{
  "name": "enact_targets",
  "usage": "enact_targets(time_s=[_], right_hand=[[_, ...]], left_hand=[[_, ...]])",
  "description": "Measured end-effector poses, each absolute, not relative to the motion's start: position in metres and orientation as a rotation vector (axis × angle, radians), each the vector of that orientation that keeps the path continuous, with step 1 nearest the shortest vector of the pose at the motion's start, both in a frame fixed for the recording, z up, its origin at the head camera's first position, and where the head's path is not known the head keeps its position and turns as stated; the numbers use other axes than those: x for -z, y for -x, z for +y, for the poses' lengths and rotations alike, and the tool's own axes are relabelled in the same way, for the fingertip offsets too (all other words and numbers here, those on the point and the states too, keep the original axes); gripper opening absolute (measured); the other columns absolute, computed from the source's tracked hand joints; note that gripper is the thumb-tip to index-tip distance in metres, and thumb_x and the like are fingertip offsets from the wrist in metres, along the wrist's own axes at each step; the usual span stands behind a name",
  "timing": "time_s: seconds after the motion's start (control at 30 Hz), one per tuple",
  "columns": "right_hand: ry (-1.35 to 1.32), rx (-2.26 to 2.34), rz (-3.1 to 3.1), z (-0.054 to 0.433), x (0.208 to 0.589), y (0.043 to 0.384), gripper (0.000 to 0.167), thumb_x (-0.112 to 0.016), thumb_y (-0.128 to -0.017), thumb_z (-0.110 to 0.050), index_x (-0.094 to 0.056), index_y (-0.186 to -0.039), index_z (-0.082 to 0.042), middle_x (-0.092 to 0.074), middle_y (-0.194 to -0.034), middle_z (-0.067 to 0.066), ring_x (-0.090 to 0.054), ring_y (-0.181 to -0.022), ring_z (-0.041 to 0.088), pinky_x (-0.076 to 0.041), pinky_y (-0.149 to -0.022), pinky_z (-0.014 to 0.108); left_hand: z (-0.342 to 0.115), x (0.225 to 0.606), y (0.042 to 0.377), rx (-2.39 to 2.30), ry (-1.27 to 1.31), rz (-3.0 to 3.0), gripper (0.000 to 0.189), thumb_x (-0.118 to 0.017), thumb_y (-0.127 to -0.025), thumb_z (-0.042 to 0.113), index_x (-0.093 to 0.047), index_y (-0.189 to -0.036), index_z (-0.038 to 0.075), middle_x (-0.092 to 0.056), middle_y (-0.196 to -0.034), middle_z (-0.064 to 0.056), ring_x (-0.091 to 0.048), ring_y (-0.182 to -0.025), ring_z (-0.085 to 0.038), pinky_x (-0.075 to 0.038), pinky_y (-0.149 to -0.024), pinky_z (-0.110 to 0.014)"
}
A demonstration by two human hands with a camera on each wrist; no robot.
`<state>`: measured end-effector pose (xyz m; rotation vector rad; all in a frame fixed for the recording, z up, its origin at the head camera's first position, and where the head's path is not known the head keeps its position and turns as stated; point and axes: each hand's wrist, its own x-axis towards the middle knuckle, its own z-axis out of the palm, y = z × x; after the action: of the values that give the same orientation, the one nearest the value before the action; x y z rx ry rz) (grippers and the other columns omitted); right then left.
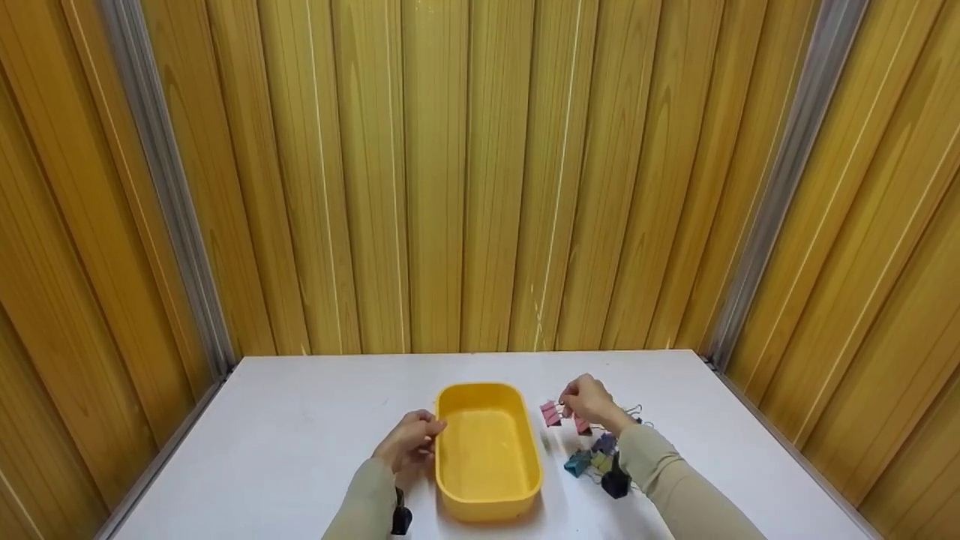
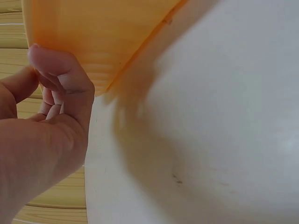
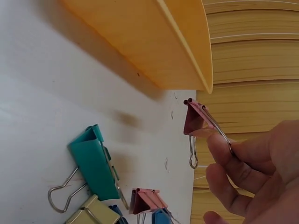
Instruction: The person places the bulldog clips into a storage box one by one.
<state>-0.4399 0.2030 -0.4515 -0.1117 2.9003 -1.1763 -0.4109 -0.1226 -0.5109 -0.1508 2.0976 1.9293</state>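
Enclosure walled in wood-grain panels (image 1: 435,180), a metal post (image 1: 166,176) at each far corner; white desk (image 1: 292,457) below, some faint marks on its surface.

Yellow box (image 1: 488,491) stands upright near the middle of the desk, long side running near to far. Its floor shows bare; no clip visible inside. Left hand (image 1: 409,441) pinches the box's left rim between thumb and fingers.

Right hand (image 1: 592,399), to the right of the box, pinches one raised pink clip (image 1: 551,413) by a wire handle. Clip hangs just beside the right rim, apart from it, on the outer side.

Remaining clips lie in a loose group on the right of the desk: second pink clip (image 3: 147,199), teal clip (image 3: 96,163), pale yellow clip (image 3: 93,212), and blue clip (image 3: 161,217) cut by the right wrist view's edge. Wire handles show past the right wrist in the head view; the forearm hides part of the group, so no sure count.

Progress, my judgement: early. One clip is off the desk, not yet over the box; the rest of the group is left to handle.
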Motion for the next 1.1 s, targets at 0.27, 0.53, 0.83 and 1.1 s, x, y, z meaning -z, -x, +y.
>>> enact_targets(time_s=[0.27,0.53,0.83,1.1], right_hand=[[0.185,1.174,2.924,0.184,0.443,0.443,0.012,-0.06,-0.089,-0.003,-0.07,-0.085,0.002,-0.067,-0.065,0.009,-0.058,-0.059,0.013,-0.041,-0.052,0.02],[0.266,1.252,2.867,0.167,0.439,0.443,0.011,-0.06,-0.089,0.0,-0.07,-0.085,0.004,-0.066,-0.067,0.013,-0.057,-0.057,0.013,-0.043,-0.052,0.02],[0.324,1.255,2.863,0.147,0.441,0.444,0.012,-0.061,-0.089,-0.001,-0.07,-0.085,0.005,-0.067,-0.067,0.012,-0.055,-0.056,0.011,-0.041,-0.051,0.019],[0.369,1.213,2.902,0.13,0.444,0.445,0.011,-0.065,-0.087,-0.005,-0.072,-0.083,0.002,-0.071,-0.069,0.012,-0.066,-0.062,0.015,-0.043,-0.053,0.018]], left_hand=[[-0.121,0.512,0.411,-1.944,0.136,2.087,0.016,-0.061,-0.093,0.02,-0.049,-0.093,0.009,-0.056,-0.082,-0.005,-0.052,-0.061,-0.013,-0.047,-0.053,-0.021],[-0.115,0.513,0.413,-1.964,0.184,2.09,0.019,-0.063,-0.092,0.021,-0.05,-0.097,0.008,-0.057,-0.089,-0.009,-0.054,-0.067,-0.017,-0.047,-0.058,-0.024],[-0.11,0.515,0.417,-1.955,0.199,2.077,0.019,-0.061,-0.094,0.02,-0.051,-0.103,0.007,-0.058,-0.095,-0.011,-0.054,-0.068,-0.017,-0.047,-0.057,-0.023],[-0.112,0.516,0.415,-2.007,0.106,2.059,0.016,-0.061,-0.093,0.018,-0.048,-0.093,0.008,-0.055,-0.085,-0.007,-0.052,-0.06,-0.013,-0.046,-0.052,-0.021]])
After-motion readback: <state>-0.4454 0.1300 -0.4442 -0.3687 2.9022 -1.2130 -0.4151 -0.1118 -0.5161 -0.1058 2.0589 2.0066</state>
